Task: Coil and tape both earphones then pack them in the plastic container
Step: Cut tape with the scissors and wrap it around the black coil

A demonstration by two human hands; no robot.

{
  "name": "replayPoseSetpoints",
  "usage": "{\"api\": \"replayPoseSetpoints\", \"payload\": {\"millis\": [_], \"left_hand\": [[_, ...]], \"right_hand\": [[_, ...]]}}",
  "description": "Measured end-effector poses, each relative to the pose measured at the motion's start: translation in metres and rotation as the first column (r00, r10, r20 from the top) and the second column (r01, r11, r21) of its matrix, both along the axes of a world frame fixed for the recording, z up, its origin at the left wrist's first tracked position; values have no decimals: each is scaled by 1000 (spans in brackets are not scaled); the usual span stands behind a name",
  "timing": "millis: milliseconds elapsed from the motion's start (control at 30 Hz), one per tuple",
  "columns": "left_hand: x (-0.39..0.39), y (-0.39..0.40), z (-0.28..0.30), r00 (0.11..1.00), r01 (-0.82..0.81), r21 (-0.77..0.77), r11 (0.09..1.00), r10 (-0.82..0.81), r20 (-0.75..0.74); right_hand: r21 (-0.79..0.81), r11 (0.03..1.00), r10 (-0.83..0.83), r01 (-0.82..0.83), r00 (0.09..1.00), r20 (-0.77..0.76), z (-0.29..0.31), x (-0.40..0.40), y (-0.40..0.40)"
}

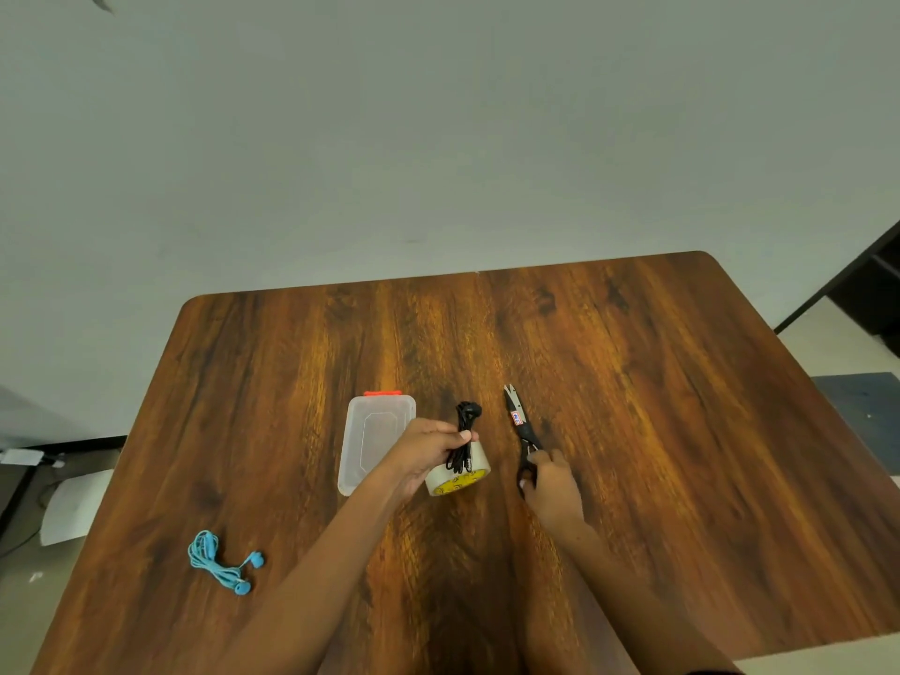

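Left hand (422, 448) gripping black earphones (465, 438) and tape roll (460, 475), right hand (548, 482) on scissors (522, 433)

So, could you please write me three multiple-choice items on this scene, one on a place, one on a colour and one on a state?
1. Where does the blue earphone lie on the table?
A. near its left edge
B. inside the container
C. beside the scissors

2. What colour is the clip on the plastic container?
A. green
B. red
C. black

3. What is the left hand holding?
A. nothing
B. the scissors
C. the coiled black earphone and the tape roll

Answers: 1 A, it lies alone, far left of the hands. 2 B, a red tab shows at the far end. 3 C, the fingers press the coil against the roll, while the right hand is on the scissors.
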State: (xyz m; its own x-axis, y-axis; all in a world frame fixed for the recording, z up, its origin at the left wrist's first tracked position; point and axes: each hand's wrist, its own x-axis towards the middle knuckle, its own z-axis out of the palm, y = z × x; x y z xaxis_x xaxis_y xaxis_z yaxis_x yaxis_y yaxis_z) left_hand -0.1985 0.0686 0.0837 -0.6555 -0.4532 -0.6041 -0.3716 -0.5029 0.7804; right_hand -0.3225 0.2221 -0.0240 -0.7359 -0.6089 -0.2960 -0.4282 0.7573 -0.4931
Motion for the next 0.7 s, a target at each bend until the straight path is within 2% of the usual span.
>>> {"api": "replayPoseSetpoints", "payload": {"millis": [100, 200, 333, 467, 567, 633, 700], "left_hand": [[6, -4, -4, 999, -39, -8, 999, 39, 5], [11, -3, -9, 996, -88, -22, 996, 88, 15], [14, -3, -12, 987, -159, 33, 987, 159, 8], [14, -5, -12, 981, -193, 68, 979, 193, 11], [14, -7, -13, 981, -194, 75, 978, 193, 15], [15, -7, -14, 980, -201, 75, 977, 200, 18], [18, -8, -16, 978, -208, 76, 975, 207, 11]], "right_hand": [[106, 993, -47, 60, 991, -125, -1, 4, 1], [200, 979, 4, 35, 982, -189, -6, 6, -1], [222, 973, -17, 57, 984, -179, -3, 5, -8], [51, 992, -119, 116, 991, 60, 9, -7, -9], [-77, 979, -153, 186, 935, 321, 25, -15, -3], [-138, 930, -210, 342, 799, 564, 37, -14, 3], [-175, 838, -189, 516, 577, 794, 45, -13, 12]]}}
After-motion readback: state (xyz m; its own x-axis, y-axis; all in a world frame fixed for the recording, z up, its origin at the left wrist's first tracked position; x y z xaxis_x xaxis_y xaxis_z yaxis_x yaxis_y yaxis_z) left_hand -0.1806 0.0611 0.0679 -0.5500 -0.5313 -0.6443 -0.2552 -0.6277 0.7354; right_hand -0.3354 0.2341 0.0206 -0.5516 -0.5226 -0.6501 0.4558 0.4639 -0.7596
